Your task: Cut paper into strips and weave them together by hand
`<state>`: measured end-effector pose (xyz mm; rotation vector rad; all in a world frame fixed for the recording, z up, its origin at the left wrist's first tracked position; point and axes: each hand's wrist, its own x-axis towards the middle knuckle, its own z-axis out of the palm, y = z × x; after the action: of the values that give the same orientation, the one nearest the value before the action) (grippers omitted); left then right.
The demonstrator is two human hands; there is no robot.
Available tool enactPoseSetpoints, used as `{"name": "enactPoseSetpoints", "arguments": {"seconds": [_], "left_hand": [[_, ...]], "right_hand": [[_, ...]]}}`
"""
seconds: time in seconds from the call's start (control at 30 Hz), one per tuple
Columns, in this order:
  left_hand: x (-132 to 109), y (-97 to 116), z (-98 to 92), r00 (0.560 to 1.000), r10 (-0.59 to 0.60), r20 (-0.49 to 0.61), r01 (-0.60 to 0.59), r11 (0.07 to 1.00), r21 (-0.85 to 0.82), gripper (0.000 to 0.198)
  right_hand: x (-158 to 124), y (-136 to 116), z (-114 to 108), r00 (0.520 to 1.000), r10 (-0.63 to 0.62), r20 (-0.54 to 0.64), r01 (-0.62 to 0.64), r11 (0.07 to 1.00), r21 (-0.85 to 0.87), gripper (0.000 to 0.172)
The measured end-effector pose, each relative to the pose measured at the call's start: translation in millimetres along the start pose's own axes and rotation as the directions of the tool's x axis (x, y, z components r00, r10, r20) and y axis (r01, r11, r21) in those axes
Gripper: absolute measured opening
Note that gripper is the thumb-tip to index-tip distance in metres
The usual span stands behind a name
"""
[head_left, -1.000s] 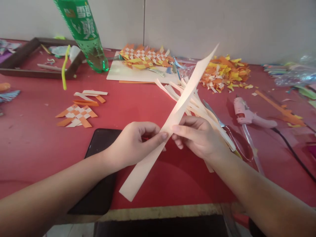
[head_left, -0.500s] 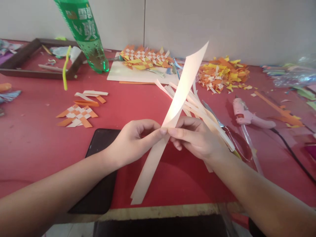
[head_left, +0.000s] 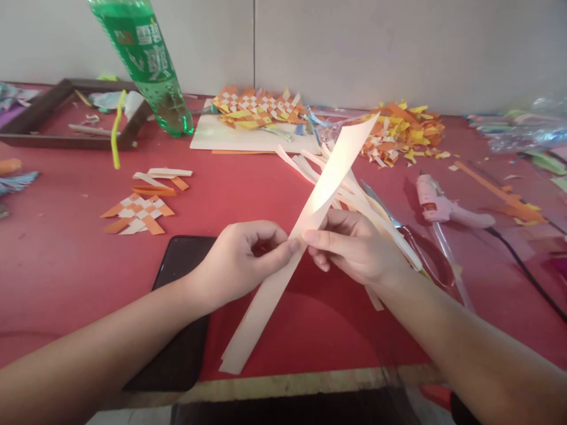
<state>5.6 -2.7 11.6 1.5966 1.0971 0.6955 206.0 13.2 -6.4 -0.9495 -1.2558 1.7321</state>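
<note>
Paper strip | left hand, right hand both pinching | lower end near table edge

I have both ends of the grip in sight: left hand and right hand pinch a cream paper strip slanting seven o'clock to one; pink glue gun at three, black phone near eight.

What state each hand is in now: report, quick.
Left hand: closed, pinching the pale paper strip.
Right hand: closed, pinching the same strip at its edge.
</note>
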Motion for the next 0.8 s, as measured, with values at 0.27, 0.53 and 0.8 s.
{"name": "enactPoseSetpoints", "arguments": {"seconds": [0.27, 0.53, 0.8], "left_hand": [[1.1, -0.4, -1.1, 1.0, 0.005, 0.013, -0.006, 1.0, 0.002, 0.032], [1.0, -1.0, -0.1, 1.0, -0.018, 0.01, 0.018, 1.0, 0.015, 0.033], [1.5, -5.3, 0.1, 0.999, -0.036, 0.035, 0.038, 0.998, -0.041, 0.029]], "right_hand": [[-1.2, 1.0, 2.1, 0.998, 0.015, 0.061, -0.015, 1.0, -0.003, 0.009], [0.1, -0.3, -2.0, 0.997, 0.015, -0.082, -0.015, 1.0, 0.001, 0.022], [-0.4, -0.8, -0.8, 0.999, 0.036, -0.004, -0.036, 0.999, 0.026, 0.018]]}}
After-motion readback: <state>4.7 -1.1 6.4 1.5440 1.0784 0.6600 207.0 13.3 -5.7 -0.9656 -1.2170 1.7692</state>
